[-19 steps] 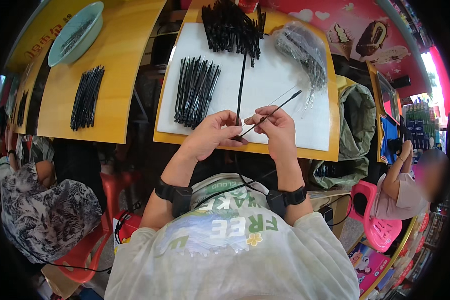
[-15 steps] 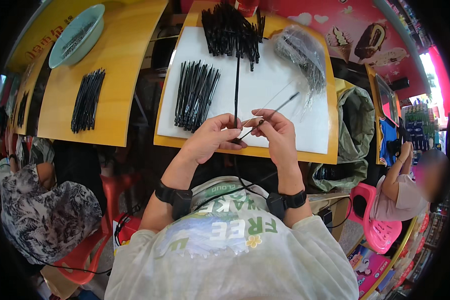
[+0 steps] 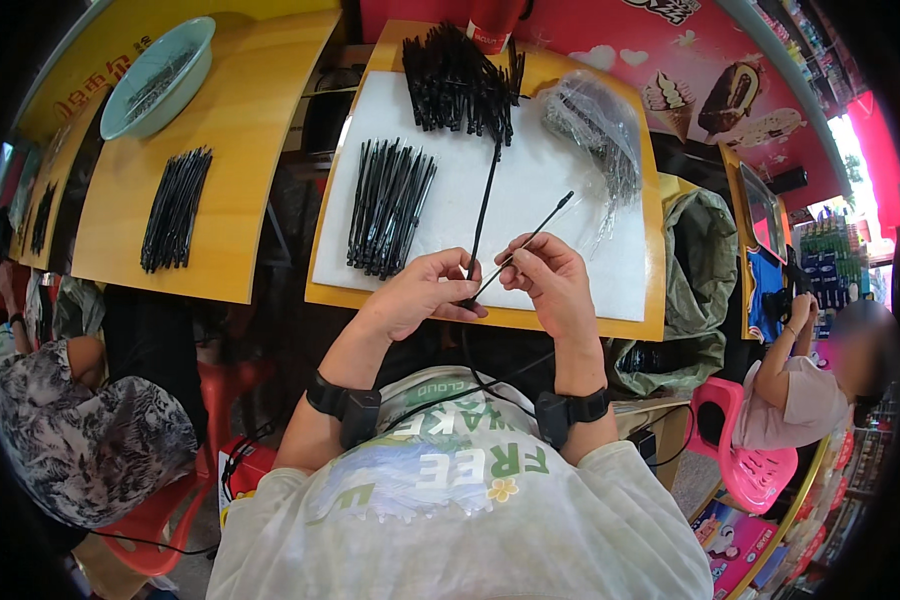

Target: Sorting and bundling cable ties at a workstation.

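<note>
— What is lying out on that worktop (image 3: pixel 270 240), starting from the biggest thing?

— A white board (image 3: pixel 570 215) is covering the near yellow panel, probably so the black pieces are showing up clearly against it. At its far edge a loose heap of black sticks (image 3: pixel 460 80) is sitting, likely the supply pile. To the left of the middle a tidier bundle of sticks (image 3: pixel 388 208) is lying with all pieces running the same way, which looks like sorted work being kept apart. At the far right a clear plastic bag (image 3: pixel 595 125) is resting, with thin dark pieces inside.

— And on the left panel?

— Another bundle (image 3: pixel 175 208) is lying there, and a pale green bowl (image 3: pixel 160 75) is standing at the far corner, well apart from the person's reach.

— What are the hands doing?

— The left hand (image 3: pixel 420 297) is pinching the near end of a long black stick (image 3: pixel 482 215), fingers curled and thumb pressing, holding it so it is pointing away toward the far heap. The right hand (image 3: pixel 550 285) is pinching a thinner black strip (image 3: pixel 530 240) between thumb and forefinger, slanting it up to the right. The two near ends are meeting just between the hands, at the near edge of the board; I judge they are being held close like that so the ends can be lined up. Both are raised just above the board.
</note>
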Available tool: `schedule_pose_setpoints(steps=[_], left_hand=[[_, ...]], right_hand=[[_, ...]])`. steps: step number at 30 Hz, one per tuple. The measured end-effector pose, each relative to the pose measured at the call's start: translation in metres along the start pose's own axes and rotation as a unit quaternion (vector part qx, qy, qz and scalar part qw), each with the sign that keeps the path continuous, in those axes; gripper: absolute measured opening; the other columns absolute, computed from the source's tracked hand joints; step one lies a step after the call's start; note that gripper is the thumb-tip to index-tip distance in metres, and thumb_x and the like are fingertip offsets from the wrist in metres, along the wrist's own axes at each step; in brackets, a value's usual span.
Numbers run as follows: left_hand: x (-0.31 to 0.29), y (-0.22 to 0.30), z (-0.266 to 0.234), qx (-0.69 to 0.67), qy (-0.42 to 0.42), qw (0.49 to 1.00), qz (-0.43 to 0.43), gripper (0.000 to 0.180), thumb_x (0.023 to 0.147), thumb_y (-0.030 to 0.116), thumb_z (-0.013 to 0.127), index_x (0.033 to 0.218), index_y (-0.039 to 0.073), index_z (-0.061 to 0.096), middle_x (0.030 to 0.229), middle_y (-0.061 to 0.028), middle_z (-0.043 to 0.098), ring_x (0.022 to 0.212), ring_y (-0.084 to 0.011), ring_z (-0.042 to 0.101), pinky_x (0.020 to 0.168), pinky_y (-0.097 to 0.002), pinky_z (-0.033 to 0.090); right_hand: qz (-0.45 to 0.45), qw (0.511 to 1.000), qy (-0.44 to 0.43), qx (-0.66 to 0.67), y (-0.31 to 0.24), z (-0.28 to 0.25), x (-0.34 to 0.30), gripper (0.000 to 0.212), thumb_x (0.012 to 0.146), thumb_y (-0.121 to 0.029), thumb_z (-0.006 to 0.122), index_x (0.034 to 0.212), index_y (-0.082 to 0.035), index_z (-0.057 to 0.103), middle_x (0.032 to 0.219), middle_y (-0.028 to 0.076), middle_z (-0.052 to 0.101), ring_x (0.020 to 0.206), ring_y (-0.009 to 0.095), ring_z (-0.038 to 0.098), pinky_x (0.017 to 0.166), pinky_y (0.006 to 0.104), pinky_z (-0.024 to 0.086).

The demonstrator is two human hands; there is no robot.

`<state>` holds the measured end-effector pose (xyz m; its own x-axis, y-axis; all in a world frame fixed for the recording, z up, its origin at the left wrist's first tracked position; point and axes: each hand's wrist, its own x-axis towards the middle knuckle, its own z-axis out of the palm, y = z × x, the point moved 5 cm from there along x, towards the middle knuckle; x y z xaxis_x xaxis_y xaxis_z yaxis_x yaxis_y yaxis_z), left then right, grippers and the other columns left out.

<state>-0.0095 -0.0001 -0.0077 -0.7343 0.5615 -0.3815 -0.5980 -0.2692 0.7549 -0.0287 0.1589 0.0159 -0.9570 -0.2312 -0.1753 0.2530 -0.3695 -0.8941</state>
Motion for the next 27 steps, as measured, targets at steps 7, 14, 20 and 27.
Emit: schedule_pose_setpoints(steps=[7, 14, 20, 27], left_hand=[[0.007, -0.002, -0.006, 0.025, 0.004, 1.000, 0.000, 0.009, 0.089, 0.010, 0.057, 0.093, 0.004, 0.052, 0.087, -0.0028, 0.052, 0.082, -0.0195, 0.066, 0.073, -0.0283, 0.057], [0.002, 0.020, -0.012, 0.048, 0.060, 0.997, 0.017, 0.011, 0.088, 0.009, 0.057, 0.095, 0.002, 0.053, 0.083, -0.0065, 0.053, 0.077, -0.0188, 0.066, 0.068, -0.0276, 0.057], [-0.031, 0.059, -0.071, 0.133, 0.263, 0.944, 0.146, 0.034, 0.084, 0.005, 0.057, 0.117, 0.001, 0.049, 0.083, -0.0074, 0.057, 0.073, -0.0162, 0.064, 0.053, -0.0220, 0.049], [-0.041, 0.050, -0.142, 0.374, 0.385, 0.831, 0.144, 0.035, 0.082, 0.005, 0.058, 0.116, -0.001, 0.057, 0.065, 0.0002, 0.052, 0.057, -0.0070, 0.046, 0.050, -0.0241, 0.039]], right_hand=[[-0.080, 0.988, 0.042, -0.124, -0.005, 0.012, 0.005, 0.012, 0.087, -0.005, 0.057, 0.097, 0.001, 0.056, 0.080, 0.011, 0.064, 0.060, 0.011, 0.060, 0.055, 0.0219, 0.049], [-0.103, 0.978, 0.037, -0.179, -0.009, 0.034, 0.032, 0.020, 0.087, -0.004, 0.057, 0.105, 0.001, 0.051, 0.077, 0.007, 0.061, 0.062, 0.009, 0.059, 0.053, 0.0200, 0.045], [-0.068, 0.978, 0.000, -0.197, -0.021, 0.016, 0.107, 0.030, 0.087, -0.011, 0.059, 0.113, 0.004, 0.053, 0.083, 0.008, 0.063, 0.067, 0.013, 0.063, 0.058, 0.0229, 0.049], [-0.156, 0.793, 0.197, -0.554, -0.055, -0.063, 0.239, 0.027, 0.086, -0.017, 0.058, 0.104, 0.003, 0.061, 0.084, 0.006, 0.066, 0.068, 0.013, 0.062, 0.058, 0.0249, 0.048]])
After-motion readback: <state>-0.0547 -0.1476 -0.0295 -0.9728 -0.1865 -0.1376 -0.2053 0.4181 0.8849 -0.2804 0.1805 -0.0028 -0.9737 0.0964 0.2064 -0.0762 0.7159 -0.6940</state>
